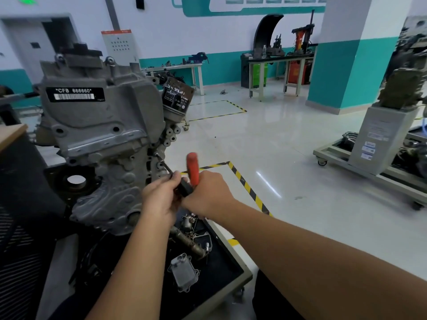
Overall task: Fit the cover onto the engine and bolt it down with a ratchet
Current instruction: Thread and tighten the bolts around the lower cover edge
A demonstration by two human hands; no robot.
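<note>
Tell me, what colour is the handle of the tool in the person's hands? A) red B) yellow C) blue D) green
A: the ratchet has a red handle sticking up above the right hand, while the left hand steadies the dark extension that reaches to the engine.

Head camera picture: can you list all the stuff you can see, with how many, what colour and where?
Engine: one, grey, left, on a stand.
Oil filter: one, black, on the engine's right side.
Ratchet: one, red handle, centre, extension reaching the engine's right edge.
Tray: one, black, below the engine, holding loose metal parts.
Benches: two, by the back wall.
Floor tape: yellow-black stripes.
Left hand: holds the ratchet's head.
Right hand: grips the handle.
</note>
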